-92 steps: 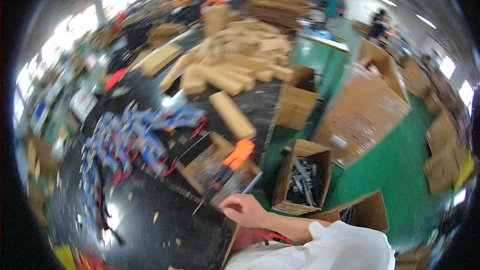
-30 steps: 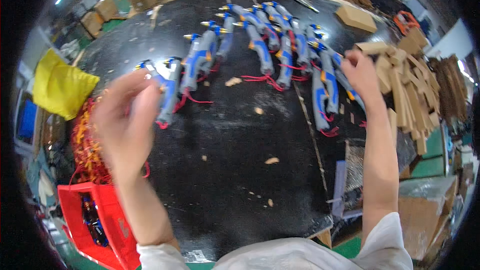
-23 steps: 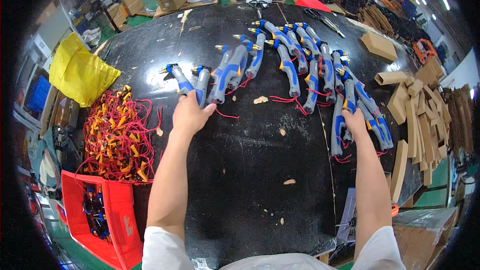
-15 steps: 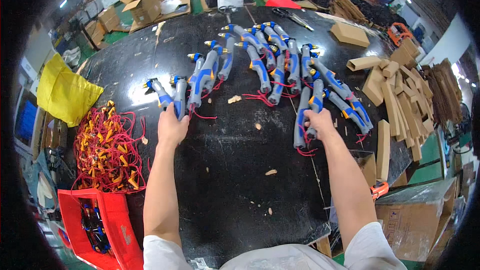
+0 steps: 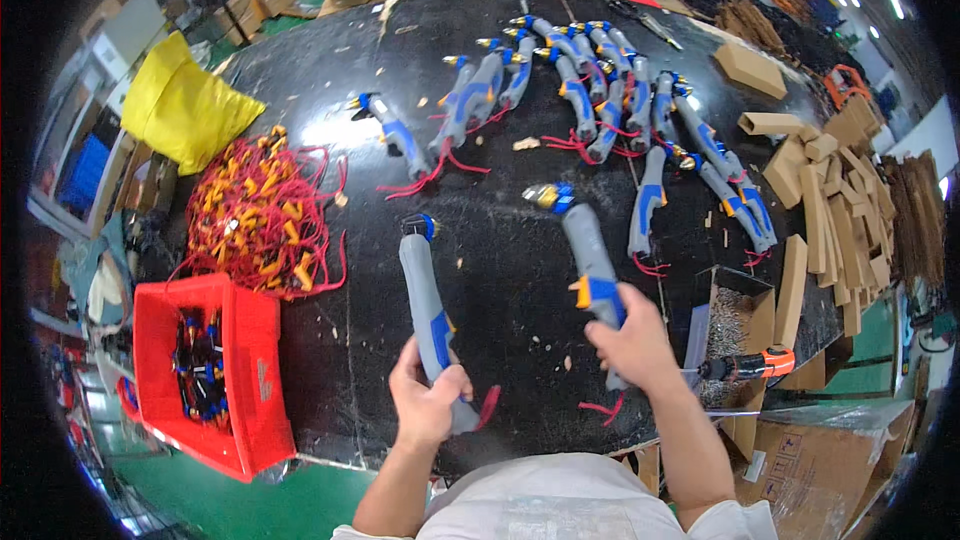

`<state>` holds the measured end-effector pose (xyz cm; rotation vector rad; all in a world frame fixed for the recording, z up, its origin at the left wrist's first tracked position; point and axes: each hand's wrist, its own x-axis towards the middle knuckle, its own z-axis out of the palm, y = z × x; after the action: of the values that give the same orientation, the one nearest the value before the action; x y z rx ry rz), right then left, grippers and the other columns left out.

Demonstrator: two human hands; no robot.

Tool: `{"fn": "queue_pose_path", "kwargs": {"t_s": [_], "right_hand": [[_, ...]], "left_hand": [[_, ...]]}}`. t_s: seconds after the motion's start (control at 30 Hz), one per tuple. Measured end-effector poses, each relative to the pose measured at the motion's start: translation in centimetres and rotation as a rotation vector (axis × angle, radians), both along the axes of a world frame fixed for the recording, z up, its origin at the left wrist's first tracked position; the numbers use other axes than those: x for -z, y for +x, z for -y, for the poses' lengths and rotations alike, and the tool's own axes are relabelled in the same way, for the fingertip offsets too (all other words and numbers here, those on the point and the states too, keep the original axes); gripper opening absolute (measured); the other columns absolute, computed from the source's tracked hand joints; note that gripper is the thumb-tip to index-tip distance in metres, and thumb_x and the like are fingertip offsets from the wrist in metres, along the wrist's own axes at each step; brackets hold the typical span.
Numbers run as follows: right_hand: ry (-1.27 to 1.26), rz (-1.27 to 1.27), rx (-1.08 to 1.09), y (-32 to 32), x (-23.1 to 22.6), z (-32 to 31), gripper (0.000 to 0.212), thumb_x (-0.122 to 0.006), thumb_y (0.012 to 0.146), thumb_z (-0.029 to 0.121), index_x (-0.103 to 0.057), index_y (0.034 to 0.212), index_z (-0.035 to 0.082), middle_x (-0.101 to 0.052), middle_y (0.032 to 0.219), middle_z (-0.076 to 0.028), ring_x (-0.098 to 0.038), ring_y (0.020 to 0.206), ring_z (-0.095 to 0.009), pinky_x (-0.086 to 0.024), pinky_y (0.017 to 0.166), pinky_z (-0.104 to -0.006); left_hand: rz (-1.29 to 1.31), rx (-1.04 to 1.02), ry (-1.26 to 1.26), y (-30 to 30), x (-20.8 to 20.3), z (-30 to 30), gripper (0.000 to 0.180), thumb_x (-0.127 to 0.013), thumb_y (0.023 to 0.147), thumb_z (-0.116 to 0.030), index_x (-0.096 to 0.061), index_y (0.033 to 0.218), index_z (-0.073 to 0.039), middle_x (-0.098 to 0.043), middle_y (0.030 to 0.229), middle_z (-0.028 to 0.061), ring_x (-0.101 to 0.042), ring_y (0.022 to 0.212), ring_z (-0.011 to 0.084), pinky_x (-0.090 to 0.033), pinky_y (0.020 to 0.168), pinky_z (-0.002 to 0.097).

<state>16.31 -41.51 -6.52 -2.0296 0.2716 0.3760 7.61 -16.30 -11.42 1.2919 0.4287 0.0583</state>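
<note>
My left hand (image 5: 430, 395) is wrapped round the lower part of a grey-and-blue tool handle (image 5: 418, 290), which has a dark blue collar at its top and a red wire at its bottom. In my right hand (image 5: 632, 342) is a second grey-and-blue tool handle (image 5: 590, 245) with a brass-coloured tip and an orange trigger, tilted up to the left. A red wire hangs from its lower end too. Both are near the table's front edge, apart from each other. Several similar tool handles (image 5: 575, 95) lie across the far part of the black table (image 5: 400, 40).
Left: a red crate (image 5: 262, 370) of dark parts, a heap of orange pieces on red wires (image 5: 265, 210) and a yellow bag (image 5: 185, 105). Right: a box of screws (image 5: 735, 325), an orange-and-black power driver (image 5: 750, 365) and stacked cardboard pieces (image 5: 820, 200). Pliers-like tools lie at the far edge.
Both hands have drawn back toward me, each bringing a tool handle off the group on the table. The view has shifted, and the screw box and power driver now show more fully.
</note>
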Motion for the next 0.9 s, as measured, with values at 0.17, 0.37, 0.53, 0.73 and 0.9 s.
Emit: {"fn": "queue_pose_path", "kwargs": {"t_s": [0.17,0.37,0.53,0.73,0.9], "right_hand": [[-0.074,-0.035,-0.223,-2.0,4.0,-1.6,0.048,-0.071,0.078,0.013,-0.062,0.124,0.001,-0.071,0.101,-0.023,-0.071,0.096,-0.037,-0.055,0.088,-0.0421],[-0.122,0.027,-0.248,-2.8,4.6,-0.7,0.044,-0.070,0.078,0.011,-0.063,0.120,0.001,-0.071,0.102,-0.025,-0.071,0.097,-0.040,-0.055,0.088,-0.0429],[-0.215,0.137,-0.246,-3.1,5.4,0.2,0.052,-0.075,0.077,0.011,-0.061,0.125,0.001,-0.072,0.097,-0.021,-0.073,0.089,-0.033,-0.056,0.080,-0.0402],[-0.229,0.196,-0.299,-3.2,6.1,0.4,0.042,-0.071,0.080,0.010,-0.060,0.119,0.001,-0.069,0.102,-0.026,-0.068,0.098,-0.043,-0.054,0.087,-0.0485],[-0.266,0.153,-0.312,-3.3,7.2,0.5,0.044,-0.071,0.080,0.011,-0.058,0.121,0.000,-0.069,0.103,-0.025,-0.068,0.098,-0.043,-0.054,0.087,-0.0500]], "left_hand": [[-0.044,-0.132,-0.356,-3.2,1.8,3.2,0.040,-0.071,0.088,-0.014,-0.053,0.123,-0.003,-0.064,0.097,0.0074,-0.066,0.074,0.0177,-0.058,0.066,0.0347],[-0.125,-0.152,-0.352,-4.5,2.2,3.6,0.045,-0.068,0.091,-0.012,-0.049,0.130,-0.004,-0.062,0.096,0.0075,-0.065,0.070,0.0168,-0.058,0.062,0.0328],[-0.108,-0.003,0.352,-4.4,1.6,4.6,0.056,-0.063,0.093,-0.006,-0.038,0.143,0.001,-0.059,0.098,0.0096,-0.064,0.071,0.0146,-0.056,0.062,0.0314],[-0.222,0.080,-0.044,-5.9,3.0,4.0,0.053,-0.057,0.098,-0.013,-0.037,0.146,0.000,-0.062,0.090,0.0072,-0.065,0.069,0.0159,-0.055,0.065,0.0310],[-0.144,-0.027,0.433,-5.9,0.1,4.2,0.073,-0.057,0.092,-0.006,-0.026,0.157,0.000,-0.059,0.097,0.0084,-0.057,0.074,0.0113,-0.052,0.066,0.0289]]}}
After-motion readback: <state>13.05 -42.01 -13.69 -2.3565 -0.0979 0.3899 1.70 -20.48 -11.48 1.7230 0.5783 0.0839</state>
